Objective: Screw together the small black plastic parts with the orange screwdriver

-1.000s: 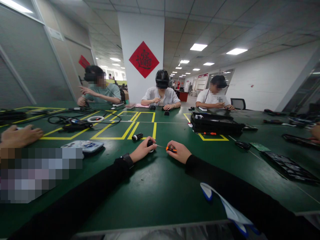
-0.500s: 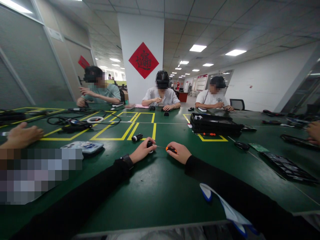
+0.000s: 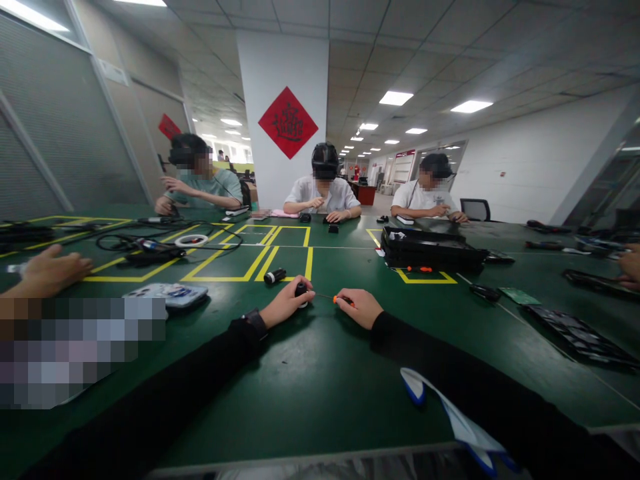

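My left hand (image 3: 286,303) is wrapped round a small black cylindrical part (image 3: 301,290) with a pale lower edge, held low over the green table (image 3: 310,387). In my right hand (image 3: 361,307) is a screwdriver (image 3: 341,300) with an orange and black handle. Its thin shaft points left toward the black part; whether the tip touches it I cannot tell. Just beyond my left hand lies another black cylinder (image 3: 275,276) with a light band, on its side.
A phone (image 3: 173,295) lies left, near a co-worker's hand (image 3: 53,270). Beyond are tangled black cables (image 3: 150,250) and a white ring (image 3: 192,241). Black trays (image 3: 430,250), an orange screwdriver (image 3: 419,269) and a circuit board (image 3: 517,295) are right. Several people sit around the table.
The orange handle in my right hand shows a slightly different side, with the fingers shifted a little. My left hand keeps its hold on the black part.
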Tool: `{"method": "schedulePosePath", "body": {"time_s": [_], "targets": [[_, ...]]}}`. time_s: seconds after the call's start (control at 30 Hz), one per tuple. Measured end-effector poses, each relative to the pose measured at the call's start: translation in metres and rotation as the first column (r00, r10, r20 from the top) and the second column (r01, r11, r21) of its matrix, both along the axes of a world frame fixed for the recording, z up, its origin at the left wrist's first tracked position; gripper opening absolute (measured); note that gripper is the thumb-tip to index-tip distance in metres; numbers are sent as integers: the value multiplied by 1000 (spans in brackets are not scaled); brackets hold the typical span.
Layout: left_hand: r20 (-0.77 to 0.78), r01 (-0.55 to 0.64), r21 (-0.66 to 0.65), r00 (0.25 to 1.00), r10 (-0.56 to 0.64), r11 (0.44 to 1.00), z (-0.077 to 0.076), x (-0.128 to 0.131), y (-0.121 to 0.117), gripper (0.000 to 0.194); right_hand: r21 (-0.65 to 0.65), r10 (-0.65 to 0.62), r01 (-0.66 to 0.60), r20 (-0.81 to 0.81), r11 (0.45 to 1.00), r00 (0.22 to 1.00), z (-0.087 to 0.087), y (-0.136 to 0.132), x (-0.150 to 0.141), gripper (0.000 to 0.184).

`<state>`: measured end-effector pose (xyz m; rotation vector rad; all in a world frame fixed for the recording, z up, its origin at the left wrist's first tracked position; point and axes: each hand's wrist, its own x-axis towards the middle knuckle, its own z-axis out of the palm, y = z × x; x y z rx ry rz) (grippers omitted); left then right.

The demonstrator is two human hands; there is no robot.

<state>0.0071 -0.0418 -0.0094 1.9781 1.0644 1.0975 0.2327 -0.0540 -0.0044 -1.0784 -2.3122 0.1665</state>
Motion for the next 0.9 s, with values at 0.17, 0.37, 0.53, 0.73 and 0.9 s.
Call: {"method": "schedulePosePath", "body": {"time_s": [0.17,0.37,0.53,0.73,0.9], "targets": [[16,-18,-30,1000,19,999,0,-1,2,28,37,34,-33,-29,999,999,-1,-1,0,18],[11,1,-26,1000,-1,1000,1,-1,-1,28,33,19,-19,0,999,1000,-3,1,0,23],[5,14,-29,1000,-14,999,1,-1,-1,27,21,11,-12,14,1000,1000,-2,1,0,22],[23,16,-20,1000,-15,1000,0,-2,2,28,40,34,-33,-13,999,999,-1,0,0,20],[23,-2,-27,1000,3,1000,-2,-3,3,28,35,58,-56,-55,998,997,-2,1,0,19]]}}
